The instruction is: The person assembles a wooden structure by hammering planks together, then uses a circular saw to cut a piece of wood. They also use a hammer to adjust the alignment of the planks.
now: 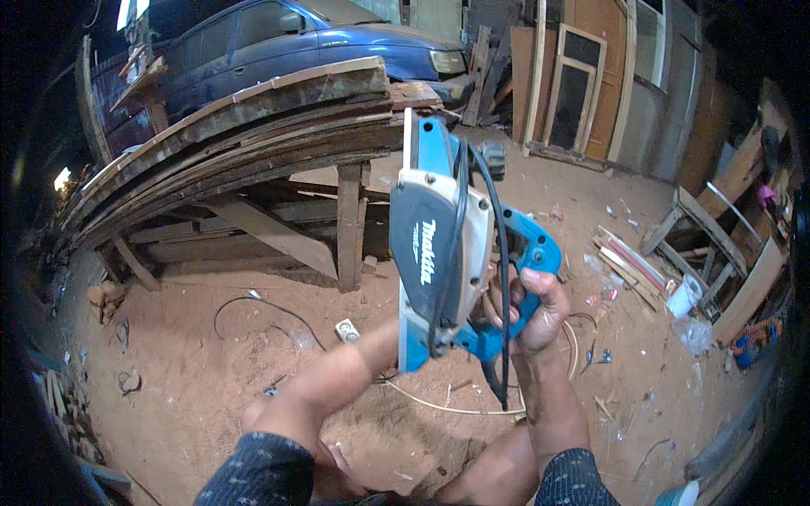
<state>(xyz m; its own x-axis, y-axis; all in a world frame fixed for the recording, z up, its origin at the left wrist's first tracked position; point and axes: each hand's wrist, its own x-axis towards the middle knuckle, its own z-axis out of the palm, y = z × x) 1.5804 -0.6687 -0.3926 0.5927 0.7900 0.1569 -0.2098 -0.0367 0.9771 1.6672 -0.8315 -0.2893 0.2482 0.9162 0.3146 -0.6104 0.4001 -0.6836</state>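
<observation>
An electric hand planer point(443, 244), blue and dark grey, is held up in front of me, its long side standing nearly upright. Around its blue rear handle my right hand point(540, 312) is closed, the thumb lying on top of the grip. My left forearm point(337, 375) reaches up to the planer's lower left side. The left hand itself is hidden behind the tool, so its fingers do not show. A black power cord point(504, 295) loops over the planer's body and hangs down past the handle.
A long wooden workbench point(350, 228) stacked with boards stands ahead on the left. On the sandy floor lie a white socket strip point(346, 330), a pale cable point(439, 410) and wood strips point(629, 266). A wooden stool point(696, 228) is at right; a blue car point(337, 51) stands behind.
</observation>
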